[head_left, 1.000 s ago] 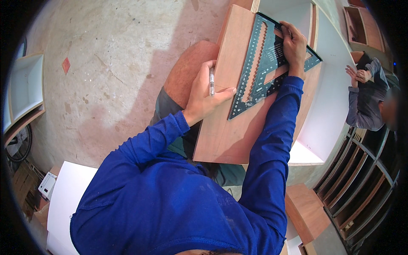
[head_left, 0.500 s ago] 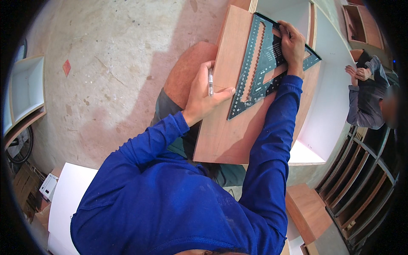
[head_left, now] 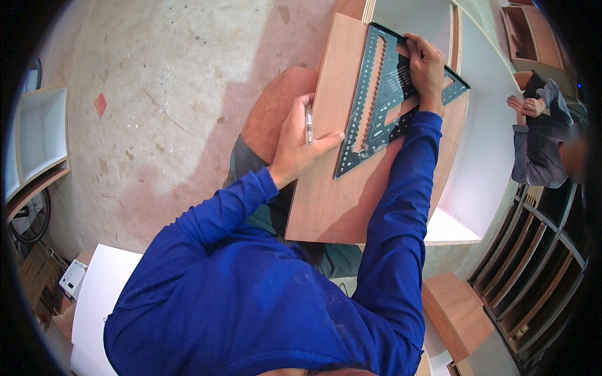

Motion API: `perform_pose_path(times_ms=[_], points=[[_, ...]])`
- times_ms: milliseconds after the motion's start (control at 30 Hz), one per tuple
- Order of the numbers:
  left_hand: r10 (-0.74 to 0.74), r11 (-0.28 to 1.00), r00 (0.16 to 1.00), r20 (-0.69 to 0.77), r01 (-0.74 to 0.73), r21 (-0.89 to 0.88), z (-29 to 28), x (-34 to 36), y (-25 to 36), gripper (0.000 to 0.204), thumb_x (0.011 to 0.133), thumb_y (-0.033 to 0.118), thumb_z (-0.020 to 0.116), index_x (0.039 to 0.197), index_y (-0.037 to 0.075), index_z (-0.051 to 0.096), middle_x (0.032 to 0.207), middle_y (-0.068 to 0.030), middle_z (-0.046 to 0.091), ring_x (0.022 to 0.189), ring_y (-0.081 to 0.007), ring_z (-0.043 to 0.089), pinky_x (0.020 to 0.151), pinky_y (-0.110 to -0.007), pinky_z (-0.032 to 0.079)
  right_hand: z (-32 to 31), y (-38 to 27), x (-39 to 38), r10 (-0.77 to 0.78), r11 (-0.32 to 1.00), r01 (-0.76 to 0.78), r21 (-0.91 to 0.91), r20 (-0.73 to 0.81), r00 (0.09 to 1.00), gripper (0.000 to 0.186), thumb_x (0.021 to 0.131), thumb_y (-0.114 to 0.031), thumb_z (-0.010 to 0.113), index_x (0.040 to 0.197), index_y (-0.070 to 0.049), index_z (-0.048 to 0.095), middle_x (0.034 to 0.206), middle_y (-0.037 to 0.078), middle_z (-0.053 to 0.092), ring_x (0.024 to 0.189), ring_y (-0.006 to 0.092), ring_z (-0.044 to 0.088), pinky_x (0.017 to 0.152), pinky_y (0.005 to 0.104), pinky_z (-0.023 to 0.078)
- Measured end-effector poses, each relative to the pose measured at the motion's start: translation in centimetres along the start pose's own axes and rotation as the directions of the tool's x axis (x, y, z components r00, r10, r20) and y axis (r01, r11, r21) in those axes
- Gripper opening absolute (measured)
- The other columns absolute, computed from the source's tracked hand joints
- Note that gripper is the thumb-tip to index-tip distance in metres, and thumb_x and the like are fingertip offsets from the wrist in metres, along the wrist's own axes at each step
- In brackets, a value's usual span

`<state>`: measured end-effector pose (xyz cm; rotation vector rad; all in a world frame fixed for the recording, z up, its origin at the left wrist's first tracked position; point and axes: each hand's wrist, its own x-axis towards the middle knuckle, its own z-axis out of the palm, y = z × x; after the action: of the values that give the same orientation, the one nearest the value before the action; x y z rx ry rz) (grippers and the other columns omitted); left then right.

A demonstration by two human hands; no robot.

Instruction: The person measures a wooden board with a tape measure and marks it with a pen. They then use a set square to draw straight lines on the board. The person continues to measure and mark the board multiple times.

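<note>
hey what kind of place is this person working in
Probably a carpentry or furniture workshop. The right hand presses a dark triangular square on a wooden panel, the left hand holds a pen, and unfinished cabinet boxes stand on bare concrete floor.

Well off to the left of my left hand (head_left: 300, 141), down by the lower-left edge, sits a small white box (head_left: 73, 278) among brown cardboard cartons (head_left: 37, 276). I can see no labels, signs or screens around my hands.
</note>
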<state>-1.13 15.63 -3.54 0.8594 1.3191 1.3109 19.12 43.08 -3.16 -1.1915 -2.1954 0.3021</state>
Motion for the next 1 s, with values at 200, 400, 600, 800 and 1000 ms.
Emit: perform_pose_path(times_ms=[200,400,600,800,1000], points=[[0.006,0.983,0.998,-0.066,0.006,0.183,-1.2,0.7,-0.1,0.068,0.096,0.026,0.082,0.146,-0.004,0.047,0.121,-0.0121,0.065,0.109,-0.0157,0.064,0.097,-0.033,0.053,0.1,0.3,0.1,-0.037,0.999,0.037,0.017,0.002,0.999,0.016,0.099,-0.017,0.07,0.109,-0.013,0.082,0.102,0.01,0.081,0.095,0.0309,0.076,0.095,0.0414,0.052],[0.084,0.996,0.966,-0.244,-0.088,-0.008,-5.4,6.1,2.3,0.055,0.112,0.043,0.058,0.146,0.0,0.051,0.11,-0.0063,0.064,0.097,-0.0107,0.059,0.084,-0.028,0.05,0.3,0.6,-0.1,-0.059,0.998,0.06,0.016,-0.029,0.998,0.017,0.099,-0.023,0.071,0.108,-0.012,0.082,0.101,0.01,0.081,0.094,0.0313,0.076,0.096,0.042,0.051],[0.285,0.958,0.942,-0.175,-0.281,0.051,-4.4,10.5,6.0,0.047,0.115,0.04,0.053,0.143,0.002,0.055,0.113,-0.006,0.066,0.094,-0.0115,0.06,0.084,-0.028,0.051,-0.3,-0.9,0.0,0.004,1.0,-0.004,0.026,-0.011,1.0,0.024,0.098,-0.032,0.075,0.104,-0.01,0.082,0.1,0.011,0.081,0.093,0.0313,0.075,0.097,0.0432,0.05],[0.307,0.941,0.95,-0.06,-0.294,0.168,-2.4,12.3,6.3,0.04,0.112,0.033,0.06,0.137,0.001,0.065,0.117,-0.0085,0.073,0.104,-0.0145,0.068,0.091,-0.03,0.055,-0.5,-1.5,0.1,0.049,0.999,-0.049,0.011,0.002,0.999,0.032,0.099,-0.042,0.073,0.104,-0.011,0.083,0.092,0.01,0.079,0.09,0.0297,0.072,0.102,0.0432,0.047],[0.352,0.897,0.936,-0.01,-0.334,0.291,-0.5,13.7,5.8,0.03,0.108,0.024,0.064,0.126,0.004,0.076,0.113,-0.0111,0.079,0.102,-0.0169,0.076,0.088,-0.031,0.059,-0.5,-1.5,0.0,0.096,0.995,-0.096,0.012,0.031,0.995,0.033,0.099,-0.043,0.073,0.104,-0.011,0.082,0.092,0.012,0.079,0.09,0.0301,0.072,0.104,0.0437,0.045]])
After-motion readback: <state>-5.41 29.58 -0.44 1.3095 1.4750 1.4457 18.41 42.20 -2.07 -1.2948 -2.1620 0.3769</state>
